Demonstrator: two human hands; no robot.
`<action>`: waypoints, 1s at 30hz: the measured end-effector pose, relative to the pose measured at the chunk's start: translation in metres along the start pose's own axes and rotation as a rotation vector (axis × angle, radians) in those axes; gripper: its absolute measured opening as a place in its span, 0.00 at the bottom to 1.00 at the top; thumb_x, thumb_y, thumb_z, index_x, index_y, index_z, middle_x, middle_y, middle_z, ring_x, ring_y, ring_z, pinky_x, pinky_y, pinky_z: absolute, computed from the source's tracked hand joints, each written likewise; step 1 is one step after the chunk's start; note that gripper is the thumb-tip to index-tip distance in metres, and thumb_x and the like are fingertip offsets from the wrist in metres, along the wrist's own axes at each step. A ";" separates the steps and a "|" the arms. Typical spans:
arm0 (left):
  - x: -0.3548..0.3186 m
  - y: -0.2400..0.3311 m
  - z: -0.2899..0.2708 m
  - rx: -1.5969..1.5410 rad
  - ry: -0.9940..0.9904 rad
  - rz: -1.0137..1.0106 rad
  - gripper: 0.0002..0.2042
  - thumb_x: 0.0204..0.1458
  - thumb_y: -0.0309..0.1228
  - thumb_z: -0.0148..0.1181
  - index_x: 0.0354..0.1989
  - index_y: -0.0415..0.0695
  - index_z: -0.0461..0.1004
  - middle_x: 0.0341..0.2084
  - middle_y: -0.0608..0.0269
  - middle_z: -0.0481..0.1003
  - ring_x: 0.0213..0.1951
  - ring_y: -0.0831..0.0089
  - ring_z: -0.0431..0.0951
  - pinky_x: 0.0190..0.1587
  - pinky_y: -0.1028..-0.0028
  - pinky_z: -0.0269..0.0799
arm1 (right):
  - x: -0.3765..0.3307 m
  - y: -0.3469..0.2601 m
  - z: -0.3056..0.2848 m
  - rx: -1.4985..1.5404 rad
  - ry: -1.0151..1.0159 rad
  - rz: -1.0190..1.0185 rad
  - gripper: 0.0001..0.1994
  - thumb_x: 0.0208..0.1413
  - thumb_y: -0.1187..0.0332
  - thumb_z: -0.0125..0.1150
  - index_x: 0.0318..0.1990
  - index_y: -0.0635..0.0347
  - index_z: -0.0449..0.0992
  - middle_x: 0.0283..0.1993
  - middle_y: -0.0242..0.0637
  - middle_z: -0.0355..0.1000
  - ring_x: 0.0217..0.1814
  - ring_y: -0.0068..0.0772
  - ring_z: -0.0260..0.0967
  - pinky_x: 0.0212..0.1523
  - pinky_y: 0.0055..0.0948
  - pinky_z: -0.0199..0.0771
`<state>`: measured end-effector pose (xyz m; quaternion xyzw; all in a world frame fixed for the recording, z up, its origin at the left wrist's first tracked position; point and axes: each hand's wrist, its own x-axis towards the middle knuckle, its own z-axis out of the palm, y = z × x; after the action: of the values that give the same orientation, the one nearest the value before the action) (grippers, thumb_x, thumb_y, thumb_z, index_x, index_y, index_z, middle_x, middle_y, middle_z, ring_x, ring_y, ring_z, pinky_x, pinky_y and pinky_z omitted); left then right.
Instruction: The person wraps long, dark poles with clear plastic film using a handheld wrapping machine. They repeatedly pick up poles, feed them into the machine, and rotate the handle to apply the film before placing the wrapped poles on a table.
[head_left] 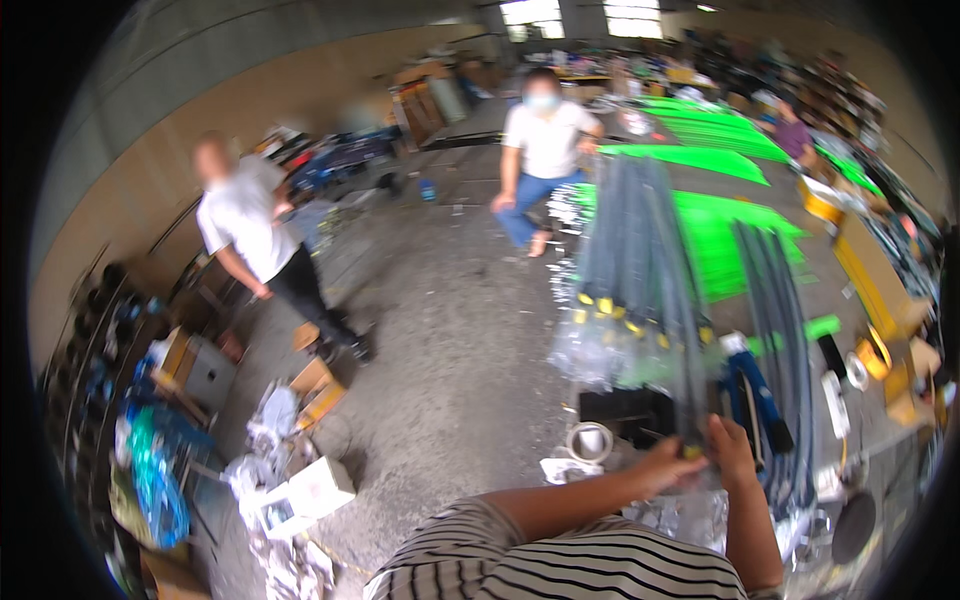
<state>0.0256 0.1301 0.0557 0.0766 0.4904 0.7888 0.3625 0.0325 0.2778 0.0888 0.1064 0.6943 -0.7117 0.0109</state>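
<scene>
Both hands meet low at the right of the head view, at the near end of a long dark grey strip [688,370] that seems sleeved in clear plastic. My left hand [665,468] is closed around that end, where a small yellow spot shows. Close beside it, my right hand [732,447] is closed in a pinch; motion blur hides what its fingers grip. Beyond them lies a bundle of similar grey strips [625,230] with yellow-marked ends in clear plastic. More dark strips [775,290] lie to the right.
A tape roll [589,442] is left of my hands; a blue tool [752,395] is right of them. Bright green sheets [730,240] cover the table farther off. One person [545,150] sits by the table, another [255,220] stands left. Cartons [318,390] lie on the floor.
</scene>
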 end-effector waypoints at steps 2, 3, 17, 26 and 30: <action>-0.012 -0.006 0.009 0.070 -0.055 -0.023 0.21 0.46 0.37 0.59 0.44 0.41 0.60 0.27 0.66 0.68 0.25 0.76 0.72 0.26 0.76 0.72 | -0.003 -0.019 0.028 0.223 -0.101 0.220 0.14 0.51 0.61 0.52 0.28 0.67 0.69 0.20 0.34 0.69 0.21 0.23 0.64 0.21 0.21 0.61; -0.016 -0.009 0.010 0.097 -0.082 -0.054 0.22 0.47 0.39 0.58 0.45 0.42 0.59 0.27 0.66 0.68 0.25 0.77 0.72 0.24 0.77 0.71 | -0.010 -0.035 0.044 0.289 -0.099 0.335 0.13 0.51 0.62 0.52 0.27 0.66 0.69 0.19 0.34 0.68 0.20 0.22 0.64 0.19 0.21 0.60; -0.057 0.015 -0.106 0.068 0.274 0.141 0.16 0.48 0.41 0.56 0.38 0.41 0.70 0.28 0.61 0.73 0.30 0.73 0.75 0.33 0.76 0.72 | -0.077 -0.011 -0.048 -0.316 -0.065 -0.083 0.04 0.43 0.77 0.51 0.21 0.68 0.70 0.15 0.37 0.68 0.20 0.23 0.67 0.21 0.22 0.64; -0.064 0.108 -0.128 -0.464 0.545 0.579 0.27 0.48 0.49 0.52 0.41 0.32 0.65 0.37 0.51 0.71 0.43 0.64 0.70 0.49 0.66 0.64 | -0.116 0.027 -0.040 -0.937 -0.232 -0.411 0.04 0.43 0.75 0.56 0.26 0.63 0.68 0.15 0.46 0.62 0.17 0.48 0.62 0.17 0.34 0.59; -0.071 0.125 -0.128 -0.431 0.606 0.648 0.16 0.47 0.38 0.58 0.29 0.34 0.70 0.27 0.54 0.73 0.30 0.68 0.74 0.38 0.70 0.70 | -0.129 0.030 -0.042 -0.908 -0.273 -0.387 0.05 0.43 0.74 0.57 0.24 0.63 0.67 0.15 0.46 0.62 0.16 0.47 0.61 0.16 0.34 0.58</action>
<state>-0.0458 -0.0395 0.1108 -0.0844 0.3505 0.9312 -0.0531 0.1695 0.3013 0.0801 -0.1334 0.9327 -0.3348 0.0145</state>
